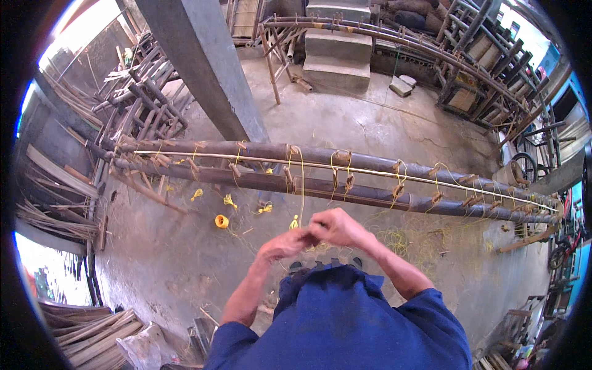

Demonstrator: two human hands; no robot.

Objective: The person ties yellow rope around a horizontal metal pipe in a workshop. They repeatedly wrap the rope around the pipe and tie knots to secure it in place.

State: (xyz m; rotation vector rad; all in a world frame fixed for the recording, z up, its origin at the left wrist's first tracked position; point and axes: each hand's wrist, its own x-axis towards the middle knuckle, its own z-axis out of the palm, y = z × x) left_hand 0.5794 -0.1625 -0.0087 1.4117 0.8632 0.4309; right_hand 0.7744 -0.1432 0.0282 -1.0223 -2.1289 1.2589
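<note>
My left hand [285, 242] and my right hand [339, 227] meet in front of my chest, fingers curled and pressed close together. What lies between the fingertips is too small and hidden to make out. Just beyond the left hand, a small yellow string bundle [295, 222] hangs at the end of a yellow string [303, 185] that comes down from the bamboo frame. That frame has two long dark bamboo poles [246, 179] running side by side, with a thin pale strip [364, 169] between them. Short pegs and yellow string loops [336, 168] sit along the poles.
A yellow string roll [221, 221] and several string bundles [229, 201] lie on the concrete floor. Loose yellow string [394, 240] is tangled at right. A grey pillar [203, 68] rises behind the frame. Concrete steps [336, 61], stacked bamboo [148, 102] and wood strips [102, 339] stand around.
</note>
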